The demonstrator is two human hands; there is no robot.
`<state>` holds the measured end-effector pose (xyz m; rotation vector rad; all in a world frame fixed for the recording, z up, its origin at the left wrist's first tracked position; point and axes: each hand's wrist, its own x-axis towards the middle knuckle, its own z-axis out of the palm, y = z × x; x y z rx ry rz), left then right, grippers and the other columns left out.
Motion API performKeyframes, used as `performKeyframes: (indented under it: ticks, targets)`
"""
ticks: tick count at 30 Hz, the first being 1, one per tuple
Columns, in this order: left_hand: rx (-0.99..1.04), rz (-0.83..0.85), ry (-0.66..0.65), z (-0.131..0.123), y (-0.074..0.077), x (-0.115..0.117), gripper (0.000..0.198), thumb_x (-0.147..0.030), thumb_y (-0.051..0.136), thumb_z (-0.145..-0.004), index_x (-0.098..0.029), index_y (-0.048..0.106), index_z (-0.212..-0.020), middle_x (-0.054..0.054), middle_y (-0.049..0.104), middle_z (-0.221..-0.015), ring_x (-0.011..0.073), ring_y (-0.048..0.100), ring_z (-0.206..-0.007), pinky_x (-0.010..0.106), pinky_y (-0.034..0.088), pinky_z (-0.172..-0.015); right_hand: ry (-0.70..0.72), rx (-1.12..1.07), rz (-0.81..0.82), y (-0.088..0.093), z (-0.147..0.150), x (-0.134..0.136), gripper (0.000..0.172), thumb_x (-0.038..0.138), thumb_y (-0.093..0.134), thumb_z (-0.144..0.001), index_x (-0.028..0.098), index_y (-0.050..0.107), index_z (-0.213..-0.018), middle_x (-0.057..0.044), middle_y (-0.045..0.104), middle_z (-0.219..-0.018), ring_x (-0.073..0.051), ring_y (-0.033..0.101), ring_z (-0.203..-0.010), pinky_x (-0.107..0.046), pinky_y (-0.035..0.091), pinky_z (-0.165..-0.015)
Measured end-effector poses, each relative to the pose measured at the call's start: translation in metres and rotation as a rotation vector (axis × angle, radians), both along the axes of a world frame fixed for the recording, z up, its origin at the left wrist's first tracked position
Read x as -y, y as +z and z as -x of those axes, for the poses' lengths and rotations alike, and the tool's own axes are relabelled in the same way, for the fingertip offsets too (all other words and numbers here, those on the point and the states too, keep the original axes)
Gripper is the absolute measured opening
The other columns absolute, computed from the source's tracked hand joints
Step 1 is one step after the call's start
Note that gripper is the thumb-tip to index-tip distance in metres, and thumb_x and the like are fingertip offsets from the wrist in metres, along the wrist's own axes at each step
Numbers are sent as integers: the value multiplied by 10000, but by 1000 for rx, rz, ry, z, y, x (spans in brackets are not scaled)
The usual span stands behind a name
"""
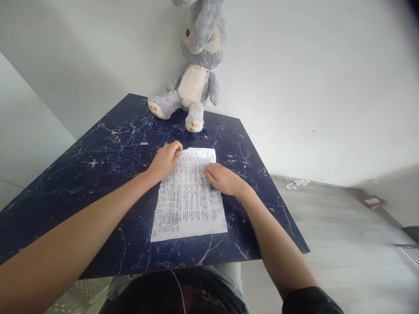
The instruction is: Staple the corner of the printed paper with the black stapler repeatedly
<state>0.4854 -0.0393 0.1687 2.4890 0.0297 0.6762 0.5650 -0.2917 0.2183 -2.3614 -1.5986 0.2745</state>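
A printed sheet of paper lies on a dark blue marbled table, its far edge folded over. My left hand rests at the sheet's far left corner, fingers curled and pressing on the folded edge. My right hand lies on the right side of the sheet, fingers bent and pressing the paper down. Neither hand lifts the sheet off the table.
A grey and white plush rabbit sits at the table's far edge against the white wall. A small grey item lies on the table left of my left hand. On the floor at right lie a clear plastic bottle and a brown box.
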Motion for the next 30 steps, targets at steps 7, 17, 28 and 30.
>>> performKeyframes:
  ticks: [7,17,28,30]
  targets:
    - [10,-16,-15,-1,-1,1,106,-180,452,-980,-232,543,-998,69,662,-1000,250,598,-968,416,452,-899,-110,286,115,-14,11,-12,248,263,396,-1027,179,576,-879,-142,603,-925,-289,541,-910,-436,435,-794]
    - [-46,-55,-12,-3,-7,-3,115,-173,454,-980,-227,550,-1016,63,657,-1032,244,568,-972,505,385,-1074,300,-402,76,25,-49,46,341,525,710,-900,208,681,-1021,-41,650,-991,-175,563,-827,-310,432,-733]
    - [-132,-168,4,-4,-9,-4,104,-196,511,-964,-218,586,-1034,80,648,-1056,284,568,-1041,543,385,-1094,-205,-297,-162,33,-87,93,336,523,627,-920,190,623,-870,-26,603,-807,-154,536,-672,-317,385,-601]
    - [-140,-189,7,-4,-9,-3,112,-200,502,-968,-216,588,-1039,84,644,-1068,289,565,-1050,540,389,-1092,-285,-361,-251,31,-76,77,348,530,582,-948,187,611,-997,-56,644,-880,-171,591,-703,-324,414,-597]
